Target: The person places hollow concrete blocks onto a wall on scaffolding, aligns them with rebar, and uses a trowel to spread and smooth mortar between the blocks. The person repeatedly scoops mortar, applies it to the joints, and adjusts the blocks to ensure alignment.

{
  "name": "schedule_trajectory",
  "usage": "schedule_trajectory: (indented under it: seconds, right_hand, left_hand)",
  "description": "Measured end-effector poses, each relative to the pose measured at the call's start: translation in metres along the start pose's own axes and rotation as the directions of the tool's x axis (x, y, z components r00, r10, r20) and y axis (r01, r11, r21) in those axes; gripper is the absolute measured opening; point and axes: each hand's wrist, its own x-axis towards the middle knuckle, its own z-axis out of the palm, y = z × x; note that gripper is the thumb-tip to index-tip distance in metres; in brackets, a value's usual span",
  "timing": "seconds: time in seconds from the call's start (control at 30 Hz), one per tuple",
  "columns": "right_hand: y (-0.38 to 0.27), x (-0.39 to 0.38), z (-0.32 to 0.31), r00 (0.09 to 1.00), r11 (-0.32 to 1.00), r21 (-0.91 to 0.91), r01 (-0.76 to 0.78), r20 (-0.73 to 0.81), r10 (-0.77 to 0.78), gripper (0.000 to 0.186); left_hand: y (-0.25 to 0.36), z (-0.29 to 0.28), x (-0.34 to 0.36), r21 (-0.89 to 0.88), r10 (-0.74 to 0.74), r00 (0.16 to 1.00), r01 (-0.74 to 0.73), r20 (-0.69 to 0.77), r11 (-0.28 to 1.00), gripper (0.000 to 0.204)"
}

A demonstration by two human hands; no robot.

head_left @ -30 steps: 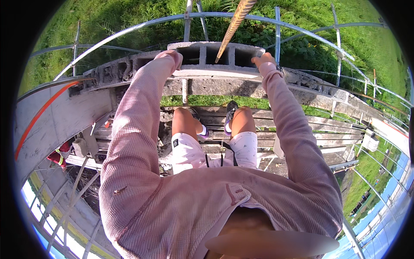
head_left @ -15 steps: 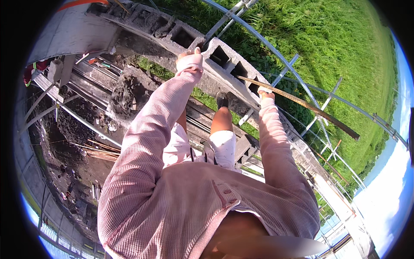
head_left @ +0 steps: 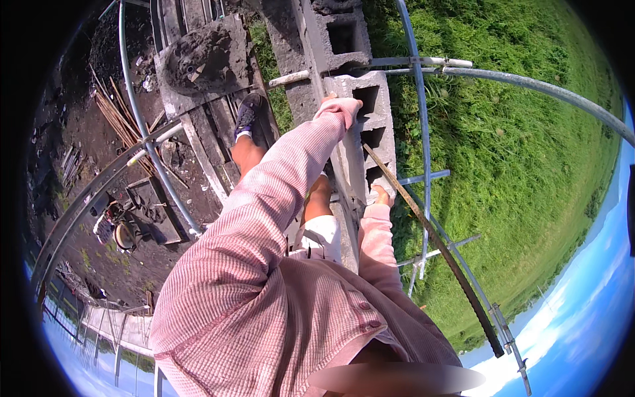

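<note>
On top of the wall, a concrete block (head_left: 370, 126) lies lengthwise along it, hollow cells up, showing nothing inside. Left hand (head_left: 329, 101) and right hand (head_left: 380, 196) grip its two ends; finger detail hidden.

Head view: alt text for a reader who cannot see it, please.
A person in a pink ribbed shirt grips a grey hollow concrete block with the left hand and right hand, atop a block wall beside grass.

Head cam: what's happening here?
A person in a pink long-sleeved shirt, standing on plank scaffolding, has both hands on a grey hollow concrete block atop a block wall. The left hand grips its far end, the right hand its near end. A rusty ribbed bar slants past the block. A mortar heap sits on a board behind.
</note>
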Motion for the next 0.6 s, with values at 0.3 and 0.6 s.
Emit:
schedule_trajectory:
  seconds: [0.3,0.6]
  right_hand:
    - [-0.018,-0.040,0.018,0.999,0.982,0.187,-0.029,-0.018,0.033,0.059]
    - [-0.023,-0.047,0.019,0.997,0.974,0.219,-0.063,-0.033,0.072,0.061]
  left_hand:
    - [-0.023,0.011,0.030,-0.223,-0.061,0.990,0.032,-0.126,0.974,0.054]
    - [-0.033,0.002,0.030,-0.436,-0.013,1.000,0.004,-0.017,0.900,0.034]
